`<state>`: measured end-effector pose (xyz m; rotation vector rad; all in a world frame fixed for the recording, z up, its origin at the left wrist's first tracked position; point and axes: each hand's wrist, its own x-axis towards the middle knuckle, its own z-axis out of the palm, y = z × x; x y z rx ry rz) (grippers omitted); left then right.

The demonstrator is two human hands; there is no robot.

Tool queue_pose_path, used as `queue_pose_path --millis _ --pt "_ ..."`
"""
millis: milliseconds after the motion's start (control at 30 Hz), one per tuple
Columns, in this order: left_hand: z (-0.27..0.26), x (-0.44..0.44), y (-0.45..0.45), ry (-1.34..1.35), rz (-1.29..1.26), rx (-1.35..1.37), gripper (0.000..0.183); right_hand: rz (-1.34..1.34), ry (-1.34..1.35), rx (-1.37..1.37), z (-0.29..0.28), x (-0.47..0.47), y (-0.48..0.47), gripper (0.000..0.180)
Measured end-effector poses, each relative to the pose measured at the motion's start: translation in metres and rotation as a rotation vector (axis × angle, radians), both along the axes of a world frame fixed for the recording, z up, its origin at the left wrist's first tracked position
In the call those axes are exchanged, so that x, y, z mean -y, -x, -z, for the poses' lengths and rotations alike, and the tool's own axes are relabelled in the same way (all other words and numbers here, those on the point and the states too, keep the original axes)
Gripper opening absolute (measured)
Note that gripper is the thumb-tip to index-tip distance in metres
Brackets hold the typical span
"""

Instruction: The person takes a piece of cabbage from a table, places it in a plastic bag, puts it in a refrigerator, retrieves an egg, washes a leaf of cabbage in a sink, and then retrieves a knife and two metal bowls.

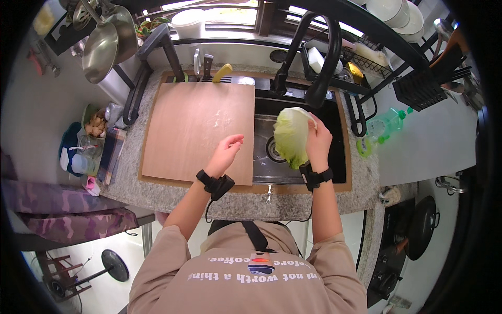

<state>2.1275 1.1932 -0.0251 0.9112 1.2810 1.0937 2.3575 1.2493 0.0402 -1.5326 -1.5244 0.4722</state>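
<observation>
My right hand (319, 144) grips the pale stem edge of a napa cabbage leaf (291, 135) over the black sink (261, 163). The leaf hangs with its frilly green edge toward me and partly covers the drain (273, 149). My left hand (227, 152) holds nothing and hovers above the right part of a wooden cutting board (192, 129), its fingers loosely curved and apart from the thumb. Wet patches shine on the board. A black faucet (319, 86) arches over the far side of the sink.
Knife handles (207, 64) stand upright behind the board. Ladles (102, 51) hang at upper left. A utensil basket (419, 89) hangs at right, above a green spray bottle (386, 125). Left of the board sit a bowl of ginger-like pieces (96, 125) and a folded cloth (111, 155).
</observation>
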Motion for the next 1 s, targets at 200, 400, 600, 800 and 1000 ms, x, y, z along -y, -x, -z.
queue_pose_path --millis 200,400,600,800,1000 --pt "0.007 -0.007 0.024 -0.09 -0.175 -0.148 0.017 -0.214 -0.134 -0.05 -0.075 0.023 0.053 0.025" --pt "-0.044 0.028 0.083 -0.022 -0.746 0.291 0.028 -0.375 0.118 -0.668 -0.097 -0.002 0.114 0.026" --pt "-0.046 0.052 0.13 -0.109 -0.812 0.324 0.028 -0.396 0.435 -1.202 0.001 -0.035 0.168 0.028" --pt "-0.018 0.052 0.139 0.005 -0.788 0.343 0.029 -0.046 0.597 -1.213 0.129 -0.017 0.177 0.019" --pt "-0.042 0.047 0.133 -0.223 -0.644 0.5 0.032 0.062 0.48 -0.432 0.144 -0.04 0.136 0.035"
